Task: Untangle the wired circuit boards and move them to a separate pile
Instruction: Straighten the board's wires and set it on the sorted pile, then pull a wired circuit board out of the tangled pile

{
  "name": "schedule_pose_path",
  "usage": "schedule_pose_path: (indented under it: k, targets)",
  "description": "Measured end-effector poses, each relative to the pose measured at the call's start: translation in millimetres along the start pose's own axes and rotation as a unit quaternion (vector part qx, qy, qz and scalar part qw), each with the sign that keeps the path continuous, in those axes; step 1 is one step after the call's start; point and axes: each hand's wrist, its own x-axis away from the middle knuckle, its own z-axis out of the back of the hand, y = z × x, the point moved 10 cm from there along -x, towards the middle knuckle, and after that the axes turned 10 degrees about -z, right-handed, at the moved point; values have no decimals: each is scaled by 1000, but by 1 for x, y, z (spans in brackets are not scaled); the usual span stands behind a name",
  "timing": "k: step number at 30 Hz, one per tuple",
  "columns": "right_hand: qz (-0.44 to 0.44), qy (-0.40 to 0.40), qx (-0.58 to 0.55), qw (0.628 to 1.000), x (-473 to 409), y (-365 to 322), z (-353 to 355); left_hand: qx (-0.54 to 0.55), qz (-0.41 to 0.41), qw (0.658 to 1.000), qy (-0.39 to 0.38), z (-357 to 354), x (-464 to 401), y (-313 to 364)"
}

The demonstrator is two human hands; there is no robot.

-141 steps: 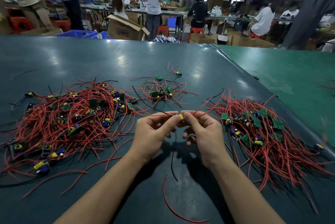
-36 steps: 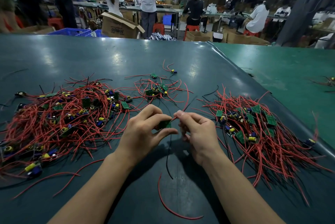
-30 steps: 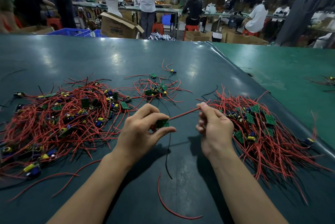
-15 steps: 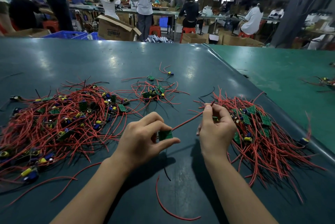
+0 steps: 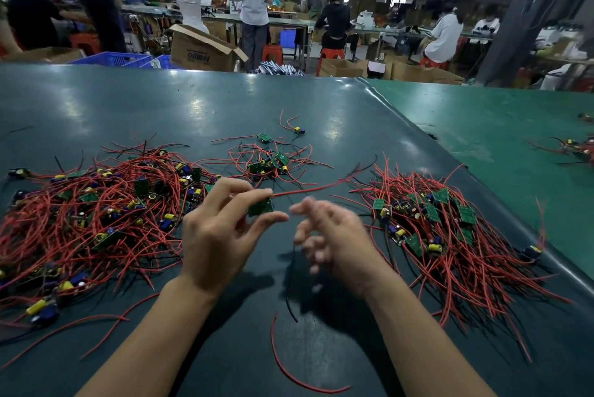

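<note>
In the head view, the only view supplied, the left hand (image 5: 221, 236) sits at centre frame and pinches a small green circuit board (image 5: 260, 207) between thumb and fingers; the board is lifted clear of the dark green table (image 5: 225, 101). A red lead (image 5: 308, 189) runs from the board up and to the right, its free end pointing at the sorted pile (image 5: 450, 229) at right of centre. A black lead (image 5: 291, 281) hangs from the board toward the lower centre of the frame. The right hand (image 5: 331, 236), just right of the board, is motion-blurred; its fingers appear loosely spread and hold nothing, and it touches neither lead. The tangled pile (image 5: 90, 210) fills the left of the frame, with a smaller cluster (image 5: 270, 162) above centre. The board in hand appears free of both, so the step in hand is judged to be the transfer to the right-hand pile. To do it well, keep the pinch on the board edges, not on the components. Carry the board high enough that the hanging black lead does not drag across the loose red wire (image 5: 289, 367) at lower centre. Lay the board down with its leads trailing outward, parallel to those in the pile, so that nothing re-knots. Guide the red lead with the free hand if it swings toward the small cluster.
</note>
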Motion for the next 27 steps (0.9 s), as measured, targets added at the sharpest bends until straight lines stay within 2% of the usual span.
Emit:
schedule_pose_path:
  k: [2, 4, 8, 11, 13, 15, 17, 19, 21, 23, 27]
  targets:
    - [29, -48, 87, 995, 5, 3, -24, 12, -47, 998, -50, -10, 0, 9]
    - [82, -26, 134, 987, 8, -5, -25, 34, -60, 994, -79, -19, 1, 14]
    - [139, 72, 122, 980, 13, -24, 0, 64, -41, 995, -58, -15, -4, 5]
    - [153, 151, 75, 974, 18, -31, 23, -32, -81, 995, -41, 0, -6, -3]
    - [175, 227, 56, 957, 26, -39, 43, -93, -70, 993, -26, 13, -5, -16]
    - [195, 318, 14, 928, 39, -47, 69, -128, -19, 992, -4, 27, -2, -34]
    - [197, 393, -87, 894, 50, -46, 98, -163, 47, 985, 8, 40, 5, -55]
    - [186, 415, -226, 862, 55, -37, 121, -215, 148, 965, -9, 51, 15, -82]
    - [127, 393, -342, 844, 46, -18, 126, -283, 258, 923, -42, 60, 30, -104]
    - [57, 354, -373, 856, 33, -4, 115, -325, 311, 891, -64, 63, 39, -114]
    - [29, 303, -268, 914, 20, -4, 91, -349, 347, 861, -129, 55, 47, -122]
